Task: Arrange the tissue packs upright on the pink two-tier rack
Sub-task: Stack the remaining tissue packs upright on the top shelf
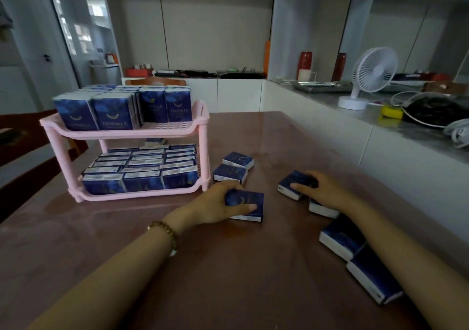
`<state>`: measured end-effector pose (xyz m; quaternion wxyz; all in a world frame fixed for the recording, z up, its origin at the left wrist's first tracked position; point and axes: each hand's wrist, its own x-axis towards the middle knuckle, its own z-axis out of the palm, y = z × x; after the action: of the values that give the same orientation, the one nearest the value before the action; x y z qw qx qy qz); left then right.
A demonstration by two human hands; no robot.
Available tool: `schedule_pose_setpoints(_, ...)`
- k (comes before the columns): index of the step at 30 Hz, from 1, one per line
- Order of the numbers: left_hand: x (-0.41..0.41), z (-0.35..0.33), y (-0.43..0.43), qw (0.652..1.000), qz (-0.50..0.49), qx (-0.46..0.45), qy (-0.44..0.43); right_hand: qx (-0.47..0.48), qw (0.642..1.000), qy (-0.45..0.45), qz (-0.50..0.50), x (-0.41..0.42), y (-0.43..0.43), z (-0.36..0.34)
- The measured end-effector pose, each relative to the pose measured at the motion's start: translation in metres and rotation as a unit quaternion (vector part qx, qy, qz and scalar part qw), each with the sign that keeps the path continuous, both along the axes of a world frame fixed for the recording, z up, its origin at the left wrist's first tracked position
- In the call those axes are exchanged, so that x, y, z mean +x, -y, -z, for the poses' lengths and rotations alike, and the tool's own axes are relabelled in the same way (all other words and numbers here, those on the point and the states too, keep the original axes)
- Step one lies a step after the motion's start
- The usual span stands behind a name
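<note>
The pink rack (pixel 203 149) stands at the far left of the table (pixel 228 274), and most of the job looks done. The lower tier packs (pixel 142 171) fill their shelf in tight upright rows. The upper tier packs (pixel 111 112) stand upright too, though a bare strip of shelf shows at the front right, so I'd say there is room for a few more.

What is left lies flat on the table to the right of the rack, seven by my count. There is a far pair (pixel 238 159) just beside the rack's right foot, one under each hand, a hidden pack (pixel 321 209) half covered by the right wrist, and a near pair (pixel 340 239) towards the right edge.

The left hand (pixel 218 204) grips the middle pack (pixel 250 204), fingers curled over its far edge and thumb laid across its near side. Whether it has left the table I cannot tell. The right hand (pixel 318 190), well apart from the left, is bent over the right pack (pixel 289 184) and clasps it, fingers across the top.

A beaded bracelet (pixel 166 230) sits on the left wrist. On the counter at the far right stands a white fan (pixel 373 71).
</note>
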<state>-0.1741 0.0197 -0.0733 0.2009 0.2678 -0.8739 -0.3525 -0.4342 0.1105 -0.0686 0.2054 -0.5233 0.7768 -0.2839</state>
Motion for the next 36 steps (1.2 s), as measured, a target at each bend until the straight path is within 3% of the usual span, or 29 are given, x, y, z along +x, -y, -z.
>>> schedule_pose_setpoints(7,0.004,-0.004,-0.003,0.997,0.043,0.051,-0.033,-0.105,0.991,0.011,-0.083,0.013,-0.005,-0.003)
schedule_pose_setpoints(14,0.011,-0.017,0.004,0.996,0.017,0.089,0.026,-0.200,0.974,0.038,-0.095,0.027,-0.008,-0.011)
schedule_pose_setpoints(18,0.016,-0.035,0.003,0.992,-0.005,0.118,-0.035,-0.208,0.970,0.083,-0.100,0.031,-0.010,-0.015)
schedule_pose_setpoints(26,0.029,-0.088,-0.017,0.988,0.025,0.012,-0.150,-0.275,0.936,0.159,-0.154,0.061,-0.016,-0.057)
schedule_pose_setpoints(32,0.055,-0.126,-0.020,0.986,-0.007,-0.104,-0.128,-0.296,0.913,0.167,-0.227,0.089,-0.008,-0.107)
schedule_pose_setpoints(36,0.086,-0.156,-0.007,0.986,-0.020,-0.118,-0.118,-0.315,0.899,0.160,-0.259,0.113,0.008,-0.135)
